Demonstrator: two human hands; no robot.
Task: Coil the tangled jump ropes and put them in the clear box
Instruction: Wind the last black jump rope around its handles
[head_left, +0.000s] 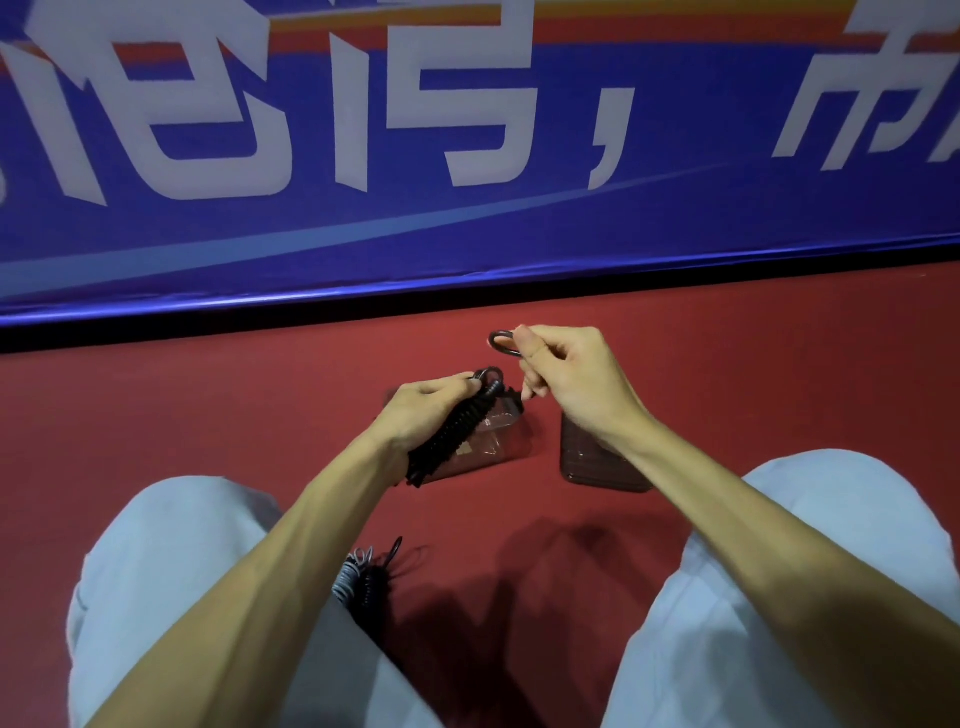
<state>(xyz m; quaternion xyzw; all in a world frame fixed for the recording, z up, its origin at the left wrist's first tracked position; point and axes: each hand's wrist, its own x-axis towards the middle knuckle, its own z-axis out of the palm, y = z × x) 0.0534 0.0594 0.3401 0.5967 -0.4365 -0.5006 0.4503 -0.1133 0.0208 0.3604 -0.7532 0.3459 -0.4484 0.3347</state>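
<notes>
Light is dim, falling from above and somewhat left, so the bare forearms and the heap of grey and black coiled cords throw dark, soft-edged shadows rightward over the red matte floor. Focus holds best on the left hand, the right hand, the black coiled jump rope and the dark ring-shaped loop, while the white characters of the blue printed banner look soft. A thin sheen runs along that banner's lower edge, faint reflections mark the clear plastic box, and the wide lens bows the banner's straight edge.
</notes>
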